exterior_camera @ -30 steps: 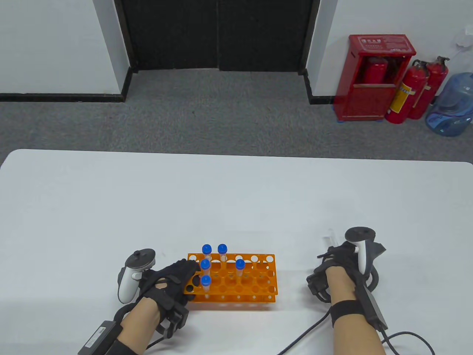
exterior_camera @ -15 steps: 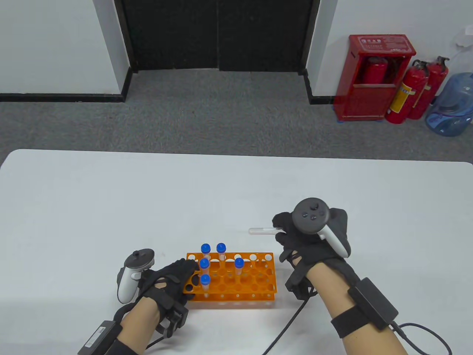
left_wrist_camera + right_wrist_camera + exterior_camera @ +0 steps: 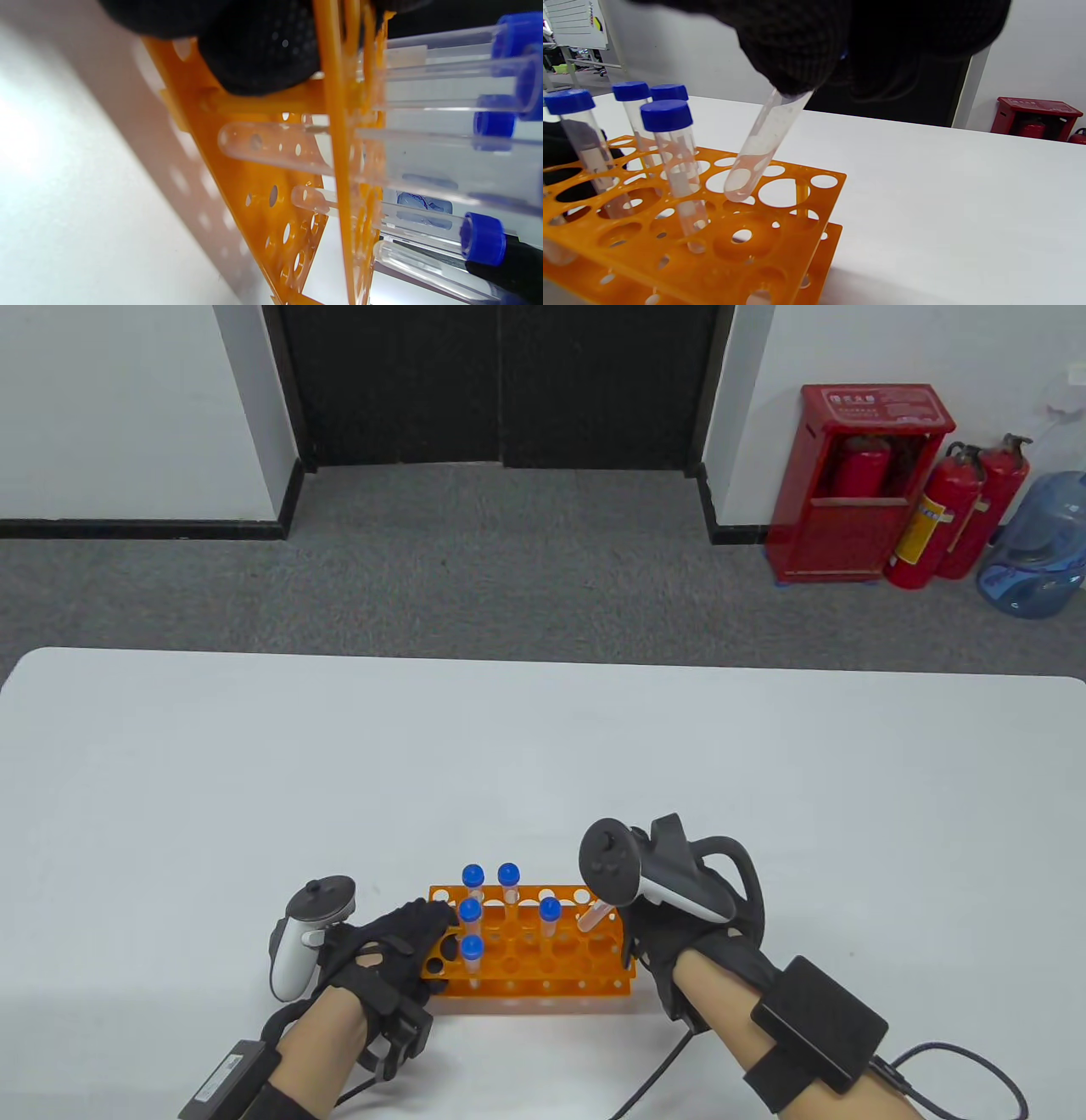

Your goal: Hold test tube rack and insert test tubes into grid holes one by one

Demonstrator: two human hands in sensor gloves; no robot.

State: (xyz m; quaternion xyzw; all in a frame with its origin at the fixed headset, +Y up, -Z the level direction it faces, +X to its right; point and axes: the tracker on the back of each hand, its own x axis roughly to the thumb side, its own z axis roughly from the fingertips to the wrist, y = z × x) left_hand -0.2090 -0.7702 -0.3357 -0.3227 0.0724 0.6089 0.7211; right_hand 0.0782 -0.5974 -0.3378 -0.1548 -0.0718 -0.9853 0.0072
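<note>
While the left hand [image 3: 382, 954] rests on the near left end of the orange test tube rack [image 3: 543, 976], its gloved fingers [image 3: 258, 55] curl over the rack's top plate and press against that end, gripping it. This rack sits on the white table [image 3: 543, 763] close to the near edge, between the two forearms. Five blue-capped tubes stand upright in its holes: one nearest [image 3: 473, 950], one behind it [image 3: 471, 911], one further right in the middle row [image 3: 551, 910], and two in the far row [image 3: 473, 875] [image 3: 508, 874]. At the rack's right end the right hand [image 3: 679, 933] hovers, its fingertips [image 3: 793, 55] pinching the top of a clear test tube [image 3: 763, 144]. That tube tilts, its rounded bottom hanging just above a hole near the far right corner of the rack; whether it touches the plate I cannot tell. Its upper end is hidden inside the glove. Beyond the table lies grey carpet, with a dark double door [image 3: 501, 381] at the far wall, and to the right a red cabinet [image 3: 865, 483], two fire extinguishers [image 3: 959, 517] and a blue water jug [image 3: 1035, 547]
</note>
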